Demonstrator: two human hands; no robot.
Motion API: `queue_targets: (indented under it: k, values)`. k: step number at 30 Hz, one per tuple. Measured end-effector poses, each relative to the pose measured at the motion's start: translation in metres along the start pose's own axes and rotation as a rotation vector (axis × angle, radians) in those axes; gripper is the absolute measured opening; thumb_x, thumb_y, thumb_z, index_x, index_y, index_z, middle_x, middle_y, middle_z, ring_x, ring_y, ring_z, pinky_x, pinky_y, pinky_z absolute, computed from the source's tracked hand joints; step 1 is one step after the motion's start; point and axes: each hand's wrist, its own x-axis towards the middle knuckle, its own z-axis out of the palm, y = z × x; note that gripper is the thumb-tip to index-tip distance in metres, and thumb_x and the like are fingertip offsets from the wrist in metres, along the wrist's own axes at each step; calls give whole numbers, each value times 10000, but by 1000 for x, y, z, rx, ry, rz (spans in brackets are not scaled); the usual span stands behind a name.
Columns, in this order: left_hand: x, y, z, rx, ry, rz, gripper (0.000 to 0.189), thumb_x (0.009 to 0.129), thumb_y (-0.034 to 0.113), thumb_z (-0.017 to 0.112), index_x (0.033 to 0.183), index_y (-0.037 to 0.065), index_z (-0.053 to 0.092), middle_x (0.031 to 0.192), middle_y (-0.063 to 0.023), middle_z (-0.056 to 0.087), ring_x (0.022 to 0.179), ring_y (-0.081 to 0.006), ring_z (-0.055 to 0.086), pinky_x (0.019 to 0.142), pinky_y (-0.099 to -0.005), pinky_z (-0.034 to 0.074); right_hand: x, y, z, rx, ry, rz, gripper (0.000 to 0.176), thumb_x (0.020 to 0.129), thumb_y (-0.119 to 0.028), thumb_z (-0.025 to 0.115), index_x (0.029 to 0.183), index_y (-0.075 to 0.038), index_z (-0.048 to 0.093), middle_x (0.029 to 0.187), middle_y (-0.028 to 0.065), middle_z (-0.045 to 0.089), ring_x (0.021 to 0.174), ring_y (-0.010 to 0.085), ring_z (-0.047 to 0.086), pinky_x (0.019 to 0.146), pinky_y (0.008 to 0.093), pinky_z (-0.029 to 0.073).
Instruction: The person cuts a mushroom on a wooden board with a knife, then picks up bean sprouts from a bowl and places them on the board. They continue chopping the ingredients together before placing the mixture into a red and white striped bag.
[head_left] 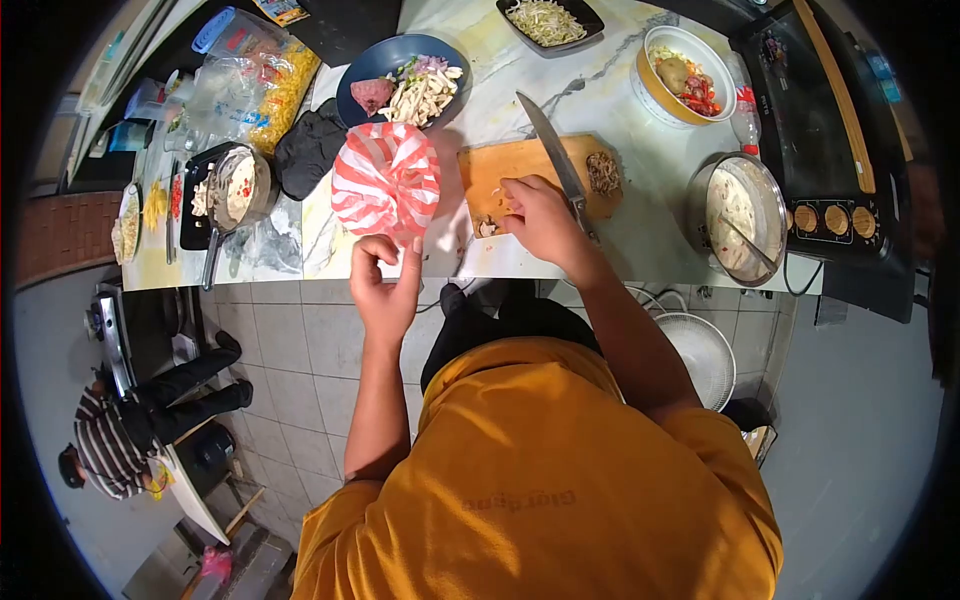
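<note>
My left hand (pixel 385 290) is at the counter's front edge, thumb and curled fingers apart, fingertips right at the lower edge of a red-and-white striped plastic bag (pixel 385 180). My right hand (pixel 548 222) lies low over the wooden cutting board (pixel 490 165), its fingers spread and bent beside small scraps. A bit of chopped brown food (pixel 487 227) sits at the board's near left corner. Just right of that hand, a large knife (pixel 553 148) lies slantwise across the board, handle toward me. A pile of chopped brown food (pixel 603 173) rests at the right end.
A blue plate (pixel 350 70) of cut food stands behind the bag. Pans of creamy mixture stand left (pixel 240 185) and right (pixel 735 205). A white bowl (pixel 655 100) and a black bowl (pixel 545 45) are farther back. A toaster oven (pixel 830 150) bounds the right; another person (pixel 120 440) is behind left.
</note>
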Motion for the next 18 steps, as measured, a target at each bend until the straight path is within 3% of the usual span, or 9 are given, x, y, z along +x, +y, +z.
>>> queue_targets:
  k: [3,7,10,12,13,15,18]
  values:
    - [-12,3,1,32,-209,-118,318,844,0,767,724,52,477,717,3,512,673,-110,482,667,-258,427,5,2,6,43,3,-9,509,775,-9,788,1251,16,610,1105,176,619,923,284,670,826,352,564]
    - [-21,8,7,38,-404,-157,270,832,18,784,758,40,525,734,-5,536,676,-99,489,637,-251,425,-2,3,-5,-28,97,-78,496,779,3,780,1248,-3,620,1098,164,622,916,281,669,802,349,569]
    - [-21,8,20,142,-520,-274,161,850,54,777,899,31,625,791,5,585,722,-96,522,665,-250,428,-3,9,-8,-22,75,-48,498,768,-2,787,1239,-9,626,1123,166,615,909,283,669,792,353,569]
    - [-20,-4,29,193,-535,-266,182,846,80,776,966,22,652,805,-24,611,712,-129,560,655,-279,460,1,14,-3,-24,113,-71,465,784,-29,776,1226,-5,632,1142,180,604,931,313,659,826,365,557]
    - [-18,-6,36,233,-547,-246,181,840,98,771,939,22,641,810,-68,606,712,-193,579,650,-317,475,5,10,-3,-27,112,-74,465,784,-29,776,1226,-5,632,1142,180,604,931,313,659,826,365,557]
    - [-16,-12,47,323,-569,-238,202,824,136,762,915,22,623,844,-154,622,757,-324,630,690,-408,509,11,2,-1,-85,89,-146,413,791,-58,720,1197,-18,658,1125,198,610,1097,373,596,951,428,493]
    - [-15,-12,54,463,-551,-214,185,827,129,740,900,18,612,852,-166,635,789,-348,650,717,-432,518,17,10,4,-142,72,-182,368,806,-31,666,1173,-18,672,1112,189,607,1082,352,607,941,420,500]
